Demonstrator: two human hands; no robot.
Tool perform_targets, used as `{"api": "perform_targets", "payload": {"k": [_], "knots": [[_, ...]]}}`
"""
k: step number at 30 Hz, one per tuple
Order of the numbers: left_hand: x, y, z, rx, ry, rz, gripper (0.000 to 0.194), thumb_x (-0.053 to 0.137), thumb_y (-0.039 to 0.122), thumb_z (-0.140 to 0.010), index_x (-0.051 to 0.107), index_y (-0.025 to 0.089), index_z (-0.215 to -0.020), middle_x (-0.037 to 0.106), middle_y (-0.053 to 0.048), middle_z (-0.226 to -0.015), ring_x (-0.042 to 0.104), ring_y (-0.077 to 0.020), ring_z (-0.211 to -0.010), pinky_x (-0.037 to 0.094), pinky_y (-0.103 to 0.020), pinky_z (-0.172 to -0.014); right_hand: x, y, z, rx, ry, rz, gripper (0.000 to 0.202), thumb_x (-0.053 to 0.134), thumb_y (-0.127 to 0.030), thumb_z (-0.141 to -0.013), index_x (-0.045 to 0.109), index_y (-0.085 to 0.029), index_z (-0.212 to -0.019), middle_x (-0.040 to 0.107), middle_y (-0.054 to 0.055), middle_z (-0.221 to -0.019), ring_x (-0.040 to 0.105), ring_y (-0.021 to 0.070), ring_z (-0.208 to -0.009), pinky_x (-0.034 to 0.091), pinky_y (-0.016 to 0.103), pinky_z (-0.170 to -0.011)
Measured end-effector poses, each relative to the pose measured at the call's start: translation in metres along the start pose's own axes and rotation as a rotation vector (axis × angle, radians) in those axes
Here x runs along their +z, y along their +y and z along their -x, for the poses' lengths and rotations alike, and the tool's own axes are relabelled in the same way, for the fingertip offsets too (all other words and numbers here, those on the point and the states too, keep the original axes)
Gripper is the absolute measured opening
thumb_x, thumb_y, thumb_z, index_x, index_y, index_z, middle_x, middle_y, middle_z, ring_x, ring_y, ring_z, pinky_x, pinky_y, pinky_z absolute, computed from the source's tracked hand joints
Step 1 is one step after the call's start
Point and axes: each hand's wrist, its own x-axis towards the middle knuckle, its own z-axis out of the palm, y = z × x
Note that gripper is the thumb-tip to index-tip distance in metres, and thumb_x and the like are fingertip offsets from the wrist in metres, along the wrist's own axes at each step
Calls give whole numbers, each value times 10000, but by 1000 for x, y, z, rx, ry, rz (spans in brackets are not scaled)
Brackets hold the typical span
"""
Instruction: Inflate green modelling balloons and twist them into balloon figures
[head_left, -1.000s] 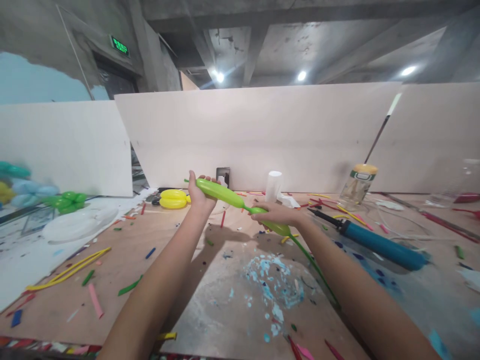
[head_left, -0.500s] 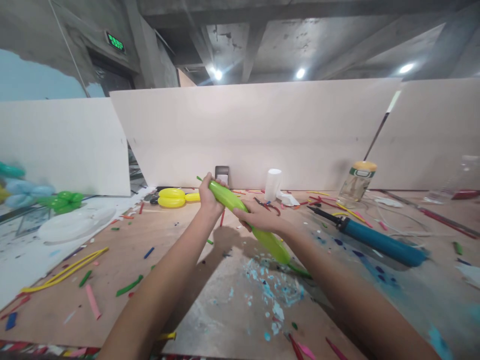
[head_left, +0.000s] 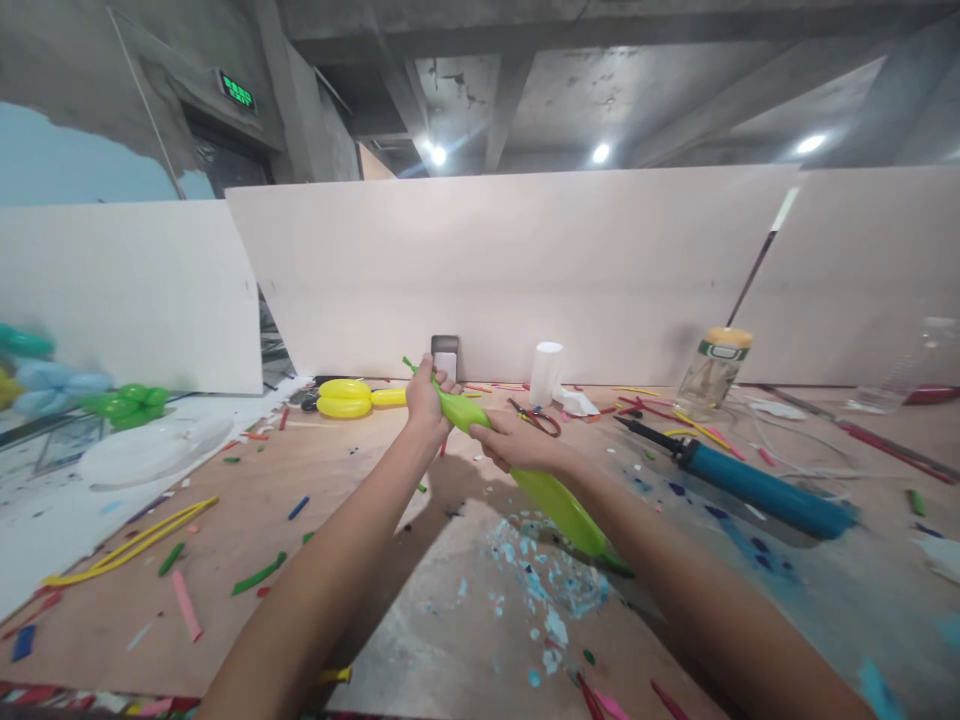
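A long lime-green balloon (head_left: 559,505) slants from upper left to lower right above the table. My left hand (head_left: 429,398) is closed round its upper end, with the thin tip poking out above the fingers. My right hand (head_left: 514,440) grips it farther down, a short way from my left hand, and the balloon looks narrowed between them. Its lower end tapers into a thin tail beside my right forearm. Behind my left hand lies a yellow twisted balloon (head_left: 345,398).
A blue hand pump (head_left: 765,487) lies at right, near a yellow-capped bottle (head_left: 716,370). Scissors (head_left: 536,418) and a white cylinder (head_left: 546,373) are at the back. Balloon scraps litter the table (head_left: 247,630); a green balloon flower (head_left: 133,404) is at left.
Both hands have shifted slightly right and down with the balloon. Its lower end has moved down and right, and the stretch between my hands looks narrower.
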Motion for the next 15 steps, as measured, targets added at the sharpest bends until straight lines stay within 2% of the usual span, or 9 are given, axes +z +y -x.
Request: {"api": "perform_targets", "payload": {"k": [6,10,12,15], "knots": [[-4,-3,-2,-21,-10,30,223,663,249,-752,457,182,-700,471,71,-528,482,-66,-426,417,-203,-477,0,1,-3,-11,58,0,260,377,-387,-917,470,-194,-770,515,-24,-557,490,107,-472,358,212,-447],[-5,-4,-3,-59,-64,23,225,684,272,-727,480,180,-705,510,54,-556,528,-80,-471,458,-217,-529,-5,0,0,-13,38,6,343,428,-507,-888,488,-192,-768,556,-11,-576,539,125,-505,383,223,-462],[-4,-6,0,-84,-102,-7,232,688,309,-728,497,178,-713,526,43,-573,537,-86,-481,471,-228,-538,-7,-1,1,-8,18,-10,418,404,-581,-877,480,-191,-746,566,-6,-577,538,128,-486,395,235,-460],[-2,-11,5,-97,-145,-53,242,693,330,-724,505,178,-717,522,43,-579,520,-83,-464,465,-227,-515,-6,-2,2,-22,-1,-27,485,344,-607,-889,471,-189,-677,545,-3,-539,511,123,-448,401,250,-463]]}}
